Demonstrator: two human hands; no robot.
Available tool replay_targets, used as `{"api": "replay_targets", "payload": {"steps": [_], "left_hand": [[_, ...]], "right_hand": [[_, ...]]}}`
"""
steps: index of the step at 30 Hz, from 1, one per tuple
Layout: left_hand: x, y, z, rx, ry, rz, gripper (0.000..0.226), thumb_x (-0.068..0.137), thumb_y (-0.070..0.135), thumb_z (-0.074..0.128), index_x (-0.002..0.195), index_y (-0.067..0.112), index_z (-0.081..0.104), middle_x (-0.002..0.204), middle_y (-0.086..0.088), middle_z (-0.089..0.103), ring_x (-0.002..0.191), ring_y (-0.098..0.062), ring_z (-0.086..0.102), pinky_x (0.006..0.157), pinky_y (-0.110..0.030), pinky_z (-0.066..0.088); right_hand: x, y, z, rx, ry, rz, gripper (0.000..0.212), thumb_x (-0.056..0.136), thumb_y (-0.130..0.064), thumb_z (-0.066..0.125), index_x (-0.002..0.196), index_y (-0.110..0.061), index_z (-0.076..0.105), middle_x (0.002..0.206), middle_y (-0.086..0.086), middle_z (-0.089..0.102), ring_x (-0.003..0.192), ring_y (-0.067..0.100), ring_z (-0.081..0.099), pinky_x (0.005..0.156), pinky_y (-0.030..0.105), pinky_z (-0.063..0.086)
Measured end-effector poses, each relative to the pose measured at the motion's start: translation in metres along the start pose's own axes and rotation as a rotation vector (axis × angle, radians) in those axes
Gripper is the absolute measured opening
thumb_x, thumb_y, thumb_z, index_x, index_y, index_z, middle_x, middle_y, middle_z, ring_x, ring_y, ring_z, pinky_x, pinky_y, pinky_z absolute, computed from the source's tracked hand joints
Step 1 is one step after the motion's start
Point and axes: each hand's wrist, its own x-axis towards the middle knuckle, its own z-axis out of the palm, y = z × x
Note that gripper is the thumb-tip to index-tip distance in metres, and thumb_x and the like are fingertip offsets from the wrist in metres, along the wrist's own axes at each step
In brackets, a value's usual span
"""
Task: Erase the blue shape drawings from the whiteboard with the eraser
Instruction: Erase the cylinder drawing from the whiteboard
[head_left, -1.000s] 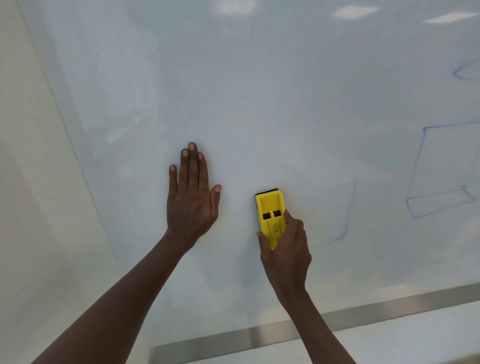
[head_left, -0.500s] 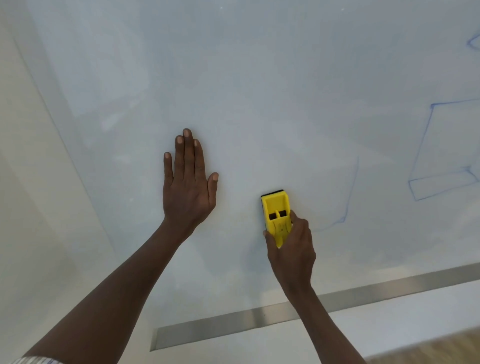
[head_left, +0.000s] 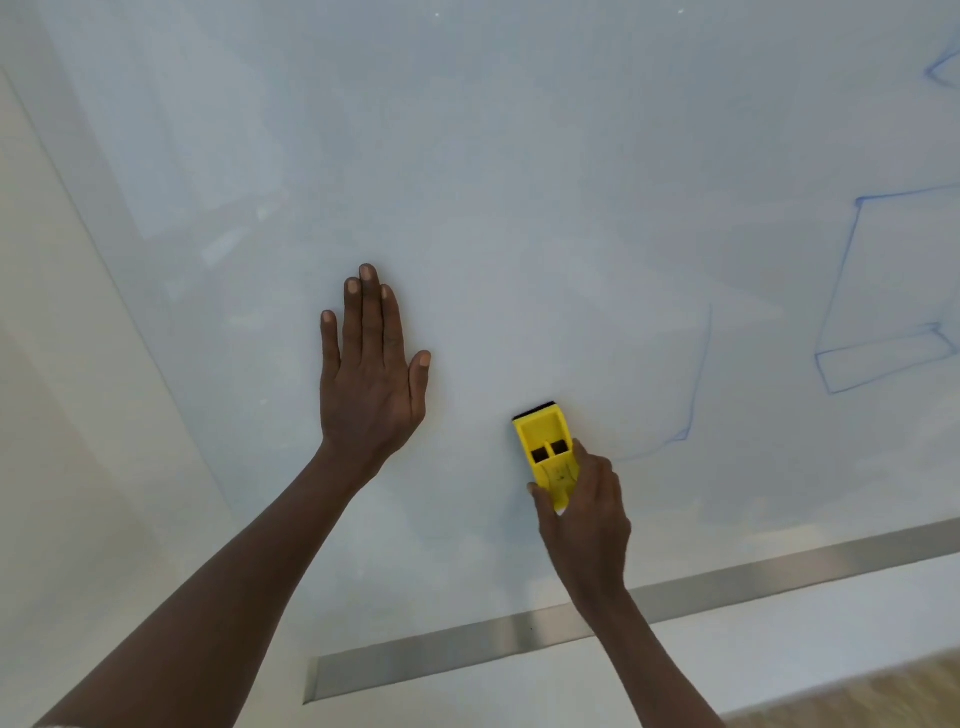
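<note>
Against the whiteboard (head_left: 519, 182), both hands up, head view. Left hand (head_left: 369, 374) flat on the board surface, palm down, fingers straight and close together, thumb out to the side; holding nothing. Left forearm bare, runs down to lower-left corner of frame.

Right hand (head_left: 584, 512) wrapped around the lower end of the eraser (head_left: 545, 447), thumb on its left edge, fingers over its right side. Eraser is yellow plastic w/ two dark slots on the back; dark felt strip visible at its top edge, pressed to the board. Long axis roughly vertical, tilted slightly left at top. Eraser sits right of the left hand, apart from it, no contact.

Blue marks remaining, all right of eraser:
- partial blue outline (head_left: 698, 384): one near-vertical line w/ a short hook and faint tail at bottom, near the eraser's right, not touching it.
- blue box shape (head_left: 841, 291) farther right, cut by frame edge, w/ a smaller flat quadrilateral at its base.
- blue corner mark (head_left: 935, 70) at upper right edge, mostly out of frame.

Board area around and left of eraser shows no ink. Metal tray strip (head_left: 467, 649) runs along the board's bottom edge, below both wrists. Cream wall (head_left: 62, 415) left of board.
</note>
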Motion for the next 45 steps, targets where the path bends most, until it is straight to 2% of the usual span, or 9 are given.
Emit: {"api": "replay_targets", "payload": {"steps": [6, 12, 14, 18, 25, 30, 35, 39, 45], "left_hand": [[-0.001, 0.003, 0.001, -0.020, 0.010, -0.008, 0.068, 0.110, 0.032, 0.033, 0.161, -0.007, 0.010, 0.167, -0.030, 0.019, 0.157, -0.038, 0.011, 0.130, -0.045, -0.004], [-0.002, 0.008, -0.001, -0.030, -0.013, -0.047, 0.068, 0.109, 0.032, 0.031, 0.161, -0.008, 0.011, 0.167, -0.030, 0.016, 0.157, -0.039, 0.008, 0.130, -0.046, -0.005], [-0.002, 0.010, -0.001, -0.038, -0.015, -0.063, 0.069, 0.110, 0.032, 0.031, 0.161, -0.007, 0.008, 0.168, -0.029, 0.014, 0.158, -0.038, 0.006, 0.130, -0.047, -0.005], [-0.004, 0.017, 0.000, -0.050, -0.029, -0.095, 0.071, 0.110, 0.034, 0.028, 0.161, -0.007, 0.000, 0.169, -0.027, 0.006, 0.160, -0.032, -0.004, 0.130, -0.049, -0.005], [0.000, 0.043, 0.005, -0.091, -0.032, -0.181, 0.071, 0.109, 0.035, 0.028, 0.158, -0.013, 0.008, 0.165, -0.038, 0.010, 0.156, -0.045, 0.001, 0.129, -0.049, -0.008], [0.008, 0.085, 0.013, -0.117, -0.050, -0.148, 0.073, 0.109, 0.037, 0.031, 0.158, -0.013, 0.010, 0.165, -0.037, 0.012, 0.156, -0.045, 0.004, 0.129, -0.046, -0.009], [0.013, 0.113, 0.022, -0.109, -0.040, -0.125, 0.072, 0.109, 0.036, 0.033, 0.158, -0.013, 0.012, 0.165, -0.036, 0.015, 0.156, -0.043, 0.005, 0.129, -0.046, -0.008], [0.015, 0.118, 0.025, -0.099, -0.010, -0.148, 0.072, 0.108, 0.035, 0.034, 0.157, -0.014, 0.015, 0.163, -0.039, 0.018, 0.154, -0.044, 0.005, 0.129, -0.045, -0.007], [0.013, 0.117, 0.028, -0.066, 0.018, -0.139, 0.073, 0.109, 0.039, 0.031, 0.156, -0.015, 0.018, 0.162, -0.040, 0.021, 0.154, -0.046, 0.010, 0.130, -0.047, -0.002]], "right_hand": [[0.026, -0.018, -0.011, -0.005, 0.083, -0.023, 0.068, 0.077, -0.031, 0.081, 0.134, -0.010, 0.050, 0.112, 0.007, 0.057, 0.100, 0.028, 0.056, 0.055, 0.036, 0.050], [0.008, -0.018, 0.001, -0.047, -0.022, -0.151, 0.066, 0.078, -0.036, 0.079, 0.133, -0.013, 0.049, 0.108, 0.003, 0.054, 0.095, 0.023, 0.055, 0.046, 0.033, 0.047], [0.002, 0.000, 0.000, -0.051, -0.056, -0.137, 0.067, 0.077, -0.033, 0.080, 0.133, -0.014, 0.047, 0.108, 0.002, 0.053, 0.095, 0.025, 0.056, 0.045, 0.034, 0.047], [0.014, 0.031, -0.014, -0.034, -0.007, -0.051, 0.067, 0.076, -0.028, 0.082, 0.131, -0.013, 0.047, 0.108, 0.004, 0.053, 0.096, 0.026, 0.053, 0.049, 0.033, 0.047], [0.035, 0.014, -0.023, -0.045, 0.022, -0.114, 0.065, 0.077, -0.035, 0.078, 0.131, -0.010, 0.050, 0.105, 0.005, 0.053, 0.094, 0.025, 0.052, 0.047, 0.034, 0.046], [0.023, 0.032, -0.022, -0.097, -0.080, -0.190, 0.063, 0.077, -0.035, 0.078, 0.129, -0.014, 0.049, 0.102, 0.002, 0.054, 0.087, 0.023, 0.056, 0.039, 0.030, 0.044], [0.039, 0.072, -0.038, -0.064, -0.040, -0.089, 0.063, 0.076, -0.028, 0.080, 0.130, -0.012, 0.051, 0.106, 0.004, 0.053, 0.094, 0.027, 0.057, 0.047, 0.034, 0.047], [0.054, 0.065, -0.045, -0.033, -0.001, -0.071, 0.064, 0.076, -0.030, 0.080, 0.130, -0.012, 0.050, 0.106, 0.005, 0.054, 0.094, 0.026, 0.055, 0.049, 0.032, 0.046], [0.031, 0.065, -0.033, -0.083, -0.127, -0.172, 0.065, 0.075, -0.036, 0.081, 0.127, -0.013, 0.051, 0.102, 0.003, 0.054, 0.087, 0.023, 0.056, 0.041, 0.031, 0.045]]}}
